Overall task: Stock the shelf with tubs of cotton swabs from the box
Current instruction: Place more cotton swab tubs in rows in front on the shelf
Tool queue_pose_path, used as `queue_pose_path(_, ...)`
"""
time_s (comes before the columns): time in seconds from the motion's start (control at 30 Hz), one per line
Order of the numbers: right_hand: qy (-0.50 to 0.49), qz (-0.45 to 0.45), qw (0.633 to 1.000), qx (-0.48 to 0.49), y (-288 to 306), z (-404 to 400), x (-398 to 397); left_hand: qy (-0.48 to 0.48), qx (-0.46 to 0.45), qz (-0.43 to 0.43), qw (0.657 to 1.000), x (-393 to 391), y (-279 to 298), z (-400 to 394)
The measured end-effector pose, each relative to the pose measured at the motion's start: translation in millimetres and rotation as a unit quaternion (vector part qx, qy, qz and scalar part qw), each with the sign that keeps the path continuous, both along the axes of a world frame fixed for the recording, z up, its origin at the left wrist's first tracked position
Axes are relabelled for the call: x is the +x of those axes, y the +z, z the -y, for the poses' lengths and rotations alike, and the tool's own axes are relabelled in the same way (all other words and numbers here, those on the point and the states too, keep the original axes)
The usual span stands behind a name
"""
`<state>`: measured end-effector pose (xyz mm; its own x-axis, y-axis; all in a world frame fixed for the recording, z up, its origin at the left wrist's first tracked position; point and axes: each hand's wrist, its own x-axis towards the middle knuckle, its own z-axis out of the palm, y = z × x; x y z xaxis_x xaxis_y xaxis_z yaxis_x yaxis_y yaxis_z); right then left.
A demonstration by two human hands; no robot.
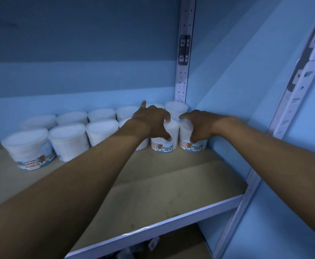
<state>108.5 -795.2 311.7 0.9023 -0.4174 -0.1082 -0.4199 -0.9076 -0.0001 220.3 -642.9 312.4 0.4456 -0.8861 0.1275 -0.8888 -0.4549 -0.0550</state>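
Several clear tubs of cotton swabs stand in two rows at the back of the shelf [153, 187]. My left hand [153, 122] grips the top of one front-row tub [168, 144] with a bear label, index finger pointing up. My right hand [197, 124] grips the tub [195, 146] beside it, in the right corner. Both tubs stand upright on the shelf board. Another labelled tub [29, 146] marks the left end of the front row. The box is out of view.
A blue back wall and a blue side panel [246, 90] close in the corner. Perforated metal uprights [183, 53] run up the corner and the right front. The shelf's white front edge [171, 221] lies below my arms, with a lower shelf under it.
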Motion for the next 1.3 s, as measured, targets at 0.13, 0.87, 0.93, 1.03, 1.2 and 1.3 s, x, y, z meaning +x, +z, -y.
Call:
queue_pose_path(0.13,0.021,-0.002,1.000,0.010,6.9,-14.3,-14.1,-0.007,0.010,0.022,1.000,-14.5,2.5,-8.9)
queue_pose_path(0.87,0.016,0.084,0.989,0.124,2.2,-55.7,-104.1,0.032,-0.157,-0.102,0.982,-99.1,-25.0,-82.8)
queue_pose_path(0.93,0.017,0.072,0.989,0.129,3.5,-57.4,-109.9,0.030,-0.175,-0.093,0.980,-106.1,-29.8,-87.6)
queue_pose_path(1.03,0.021,0.064,0.987,0.143,4.2,-58.9,-118.3,0.029,-0.207,-0.090,0.974,-113.8,-38.0,-94.2)
queue_pose_path(1.2,0.030,0.101,0.986,0.131,1.1,-61.7,-125.9,0.009,-0.229,-0.096,0.969,-111.9,-44.7,-100.7)
queue_pose_path(1.3,0.018,0.131,0.984,0.119,2.2,-59.8,-129.0,-0.017,-0.260,-0.118,0.958,-106.9,-44.2,-101.7)
